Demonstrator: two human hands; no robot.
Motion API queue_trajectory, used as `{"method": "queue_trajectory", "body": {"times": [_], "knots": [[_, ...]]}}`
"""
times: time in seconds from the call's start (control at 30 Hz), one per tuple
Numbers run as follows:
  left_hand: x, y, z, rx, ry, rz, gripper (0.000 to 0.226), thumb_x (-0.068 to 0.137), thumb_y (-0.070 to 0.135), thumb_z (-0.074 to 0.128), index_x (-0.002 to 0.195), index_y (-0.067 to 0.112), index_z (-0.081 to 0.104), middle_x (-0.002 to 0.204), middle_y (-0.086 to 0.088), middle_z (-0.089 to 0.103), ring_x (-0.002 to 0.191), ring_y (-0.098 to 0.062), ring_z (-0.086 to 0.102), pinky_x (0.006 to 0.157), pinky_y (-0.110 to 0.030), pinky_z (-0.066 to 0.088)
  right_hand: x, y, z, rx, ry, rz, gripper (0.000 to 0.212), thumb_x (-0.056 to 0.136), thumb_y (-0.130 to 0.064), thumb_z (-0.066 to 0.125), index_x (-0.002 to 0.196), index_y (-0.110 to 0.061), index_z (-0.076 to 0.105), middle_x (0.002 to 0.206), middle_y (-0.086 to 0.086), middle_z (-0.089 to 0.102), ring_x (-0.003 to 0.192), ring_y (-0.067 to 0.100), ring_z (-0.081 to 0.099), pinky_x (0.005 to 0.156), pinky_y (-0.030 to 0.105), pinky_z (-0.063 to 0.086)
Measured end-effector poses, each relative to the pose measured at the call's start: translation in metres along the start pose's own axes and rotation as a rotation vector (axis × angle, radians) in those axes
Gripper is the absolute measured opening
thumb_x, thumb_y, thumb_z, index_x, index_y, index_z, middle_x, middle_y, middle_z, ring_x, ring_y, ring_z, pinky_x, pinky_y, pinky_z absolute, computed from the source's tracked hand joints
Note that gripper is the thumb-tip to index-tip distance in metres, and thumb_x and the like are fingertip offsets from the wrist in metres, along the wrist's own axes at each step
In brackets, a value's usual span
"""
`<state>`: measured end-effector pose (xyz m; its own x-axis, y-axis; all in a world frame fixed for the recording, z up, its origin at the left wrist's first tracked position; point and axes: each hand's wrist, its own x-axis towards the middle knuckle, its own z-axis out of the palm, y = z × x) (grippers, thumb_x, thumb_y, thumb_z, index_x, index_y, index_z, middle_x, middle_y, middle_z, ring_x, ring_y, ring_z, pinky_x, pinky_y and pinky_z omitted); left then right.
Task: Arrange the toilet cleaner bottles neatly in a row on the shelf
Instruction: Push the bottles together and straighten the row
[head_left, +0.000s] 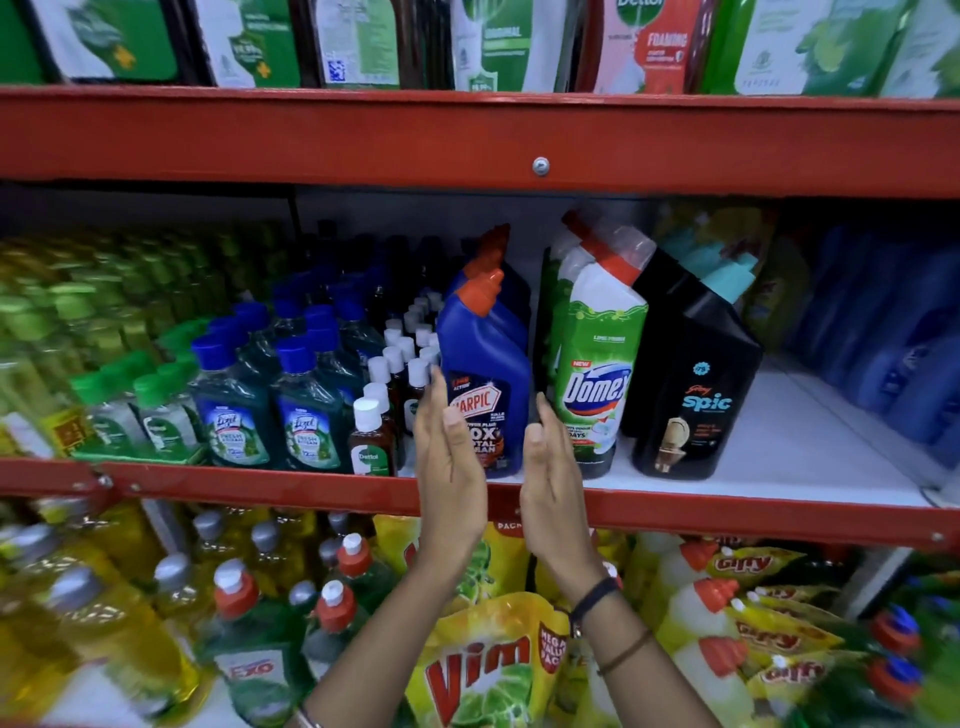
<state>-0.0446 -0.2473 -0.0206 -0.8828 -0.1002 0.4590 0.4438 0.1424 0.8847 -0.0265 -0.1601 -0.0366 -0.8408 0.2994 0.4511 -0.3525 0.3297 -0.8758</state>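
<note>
My left fingers (434, 384) and right fingers (543, 410) are spread flat, palms facing, flanking the blue Harpic bottle (485, 374) without gripping it. It stands upright at the shelf (779, 499) front, just beside the green Domex bottle (597, 374) and black Spic bottle (696, 395).

- Bright, even light falls from overhead; colours are vivid.
- Deep shadow sits under the upper red shelf edge (467, 140) at 12 o'clock.
- Heavy blur smears bottles at 9 and 3 o'clock.
- Wide-angle distortion bows the shelves.
- The centre stays sharpest.
</note>
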Motion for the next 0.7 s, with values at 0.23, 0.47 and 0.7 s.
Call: {"method": "queue_trajectory", "body": {"times": [0.23,0.47,0.7], "knots": [[0.004,0.006,-0.007,-0.035,-0.081,-0.080,0.051,0.097,0.043,0.014,0.147,0.039,0.015,0.146,0.021,0.020,0.129,0.009,0.009,0.107,-0.020,0.011,0.010,0.003,0.005,0.030,0.040,0.024,0.067,0.086,-0.070,0.024,0.140,-0.032,0.035,0.145,-0.012,0.039,0.138,0.005,0.035,0.117,0.040,0.031],[0.005,0.008,-0.007,-0.024,-0.062,-0.100,0.054,0.093,0.048,0.013,0.146,0.039,0.018,0.157,0.006,0.024,0.135,0.001,0.017,0.109,-0.025,0.016,0.010,0.007,0.003,0.035,0.039,0.019,0.059,0.081,-0.076,0.025,0.132,-0.046,0.034,0.140,-0.014,0.044,0.135,0.005,0.041,0.112,0.042,0.038],[0.001,0.006,-0.003,0.013,0.032,-0.032,0.051,0.097,0.049,0.019,0.146,0.036,0.024,0.155,0.002,0.033,0.142,-0.015,0.030,0.115,-0.049,0.030,0.008,0.005,-0.006,0.076,-0.008,0.032,0.056,0.086,-0.068,0.033,0.134,-0.042,0.043,0.144,-0.009,0.049,0.132,0.002,0.043,0.111,0.041,0.039]]}}
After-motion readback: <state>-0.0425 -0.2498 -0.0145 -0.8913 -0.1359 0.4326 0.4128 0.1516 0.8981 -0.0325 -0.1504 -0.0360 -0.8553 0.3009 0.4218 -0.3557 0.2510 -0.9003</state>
